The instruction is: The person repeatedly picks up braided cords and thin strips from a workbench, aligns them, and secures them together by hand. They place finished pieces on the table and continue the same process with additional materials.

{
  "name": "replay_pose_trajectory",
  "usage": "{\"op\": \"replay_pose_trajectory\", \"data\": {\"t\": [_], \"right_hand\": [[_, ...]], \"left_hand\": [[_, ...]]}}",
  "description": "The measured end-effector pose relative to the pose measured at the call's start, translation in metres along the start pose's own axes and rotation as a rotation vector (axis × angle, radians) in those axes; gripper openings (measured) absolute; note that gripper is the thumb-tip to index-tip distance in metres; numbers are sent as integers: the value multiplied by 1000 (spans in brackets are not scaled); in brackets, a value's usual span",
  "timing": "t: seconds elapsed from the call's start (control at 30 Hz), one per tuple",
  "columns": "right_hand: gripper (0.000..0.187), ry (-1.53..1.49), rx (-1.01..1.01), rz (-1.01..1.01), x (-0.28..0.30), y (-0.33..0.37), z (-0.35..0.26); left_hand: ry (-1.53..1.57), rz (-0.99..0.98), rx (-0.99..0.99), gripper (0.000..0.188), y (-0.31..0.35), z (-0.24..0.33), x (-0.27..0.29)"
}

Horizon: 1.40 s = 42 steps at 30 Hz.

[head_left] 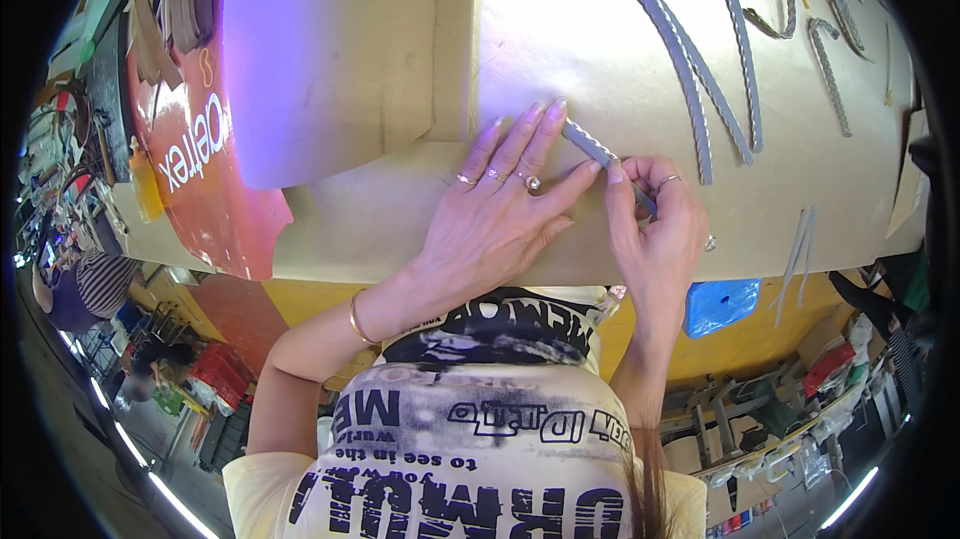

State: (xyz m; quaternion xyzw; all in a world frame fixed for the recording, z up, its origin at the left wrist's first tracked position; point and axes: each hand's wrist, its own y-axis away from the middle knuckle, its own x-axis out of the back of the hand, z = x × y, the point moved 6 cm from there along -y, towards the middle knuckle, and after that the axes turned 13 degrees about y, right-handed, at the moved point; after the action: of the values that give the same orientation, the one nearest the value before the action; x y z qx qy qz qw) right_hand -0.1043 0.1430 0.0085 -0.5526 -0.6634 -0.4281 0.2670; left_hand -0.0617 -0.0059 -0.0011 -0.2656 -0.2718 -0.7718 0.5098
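Well inside tabletop edge (842, 261), gray strap (588, 143)

I see a broad tan table (350, 239), glossy under bright light. White light strips (180, 506) glow toward both lower corners, and a blue stool (722, 307) shows beside the table's near edge.

Left hand (500, 207): flat, fingers spread, touching a gray strip (590, 145) with white bits.
Right hand (658, 224): pinches the strip's lower end.
Table (820, 189): more gray strips (743, 69) on the right.
Blue thing (722, 307): near the table's edge.
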Motion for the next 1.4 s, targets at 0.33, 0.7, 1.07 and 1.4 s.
{"op": "replay_pose_trajectory", "data": {"t": [0.33, 0.7, 1.07, 1.4], "right_hand": [[15, 13, -13, 18, -1, -1, -1], [15, 42, -4, 29, -2, -1, -1], [18, 68, -28, -8, -2, -2, 1], [22, -144, -136, -33, 8, 9, 27]], "left_hand": [[7, -2, 4, 62, 0, 0, 0], [41, 13, -17, 76, 3, -6, -3], [-21, 83, -61, 65, 2, 1, -2], [-93, 79, -33, 65, -1, 6, -9]]}}
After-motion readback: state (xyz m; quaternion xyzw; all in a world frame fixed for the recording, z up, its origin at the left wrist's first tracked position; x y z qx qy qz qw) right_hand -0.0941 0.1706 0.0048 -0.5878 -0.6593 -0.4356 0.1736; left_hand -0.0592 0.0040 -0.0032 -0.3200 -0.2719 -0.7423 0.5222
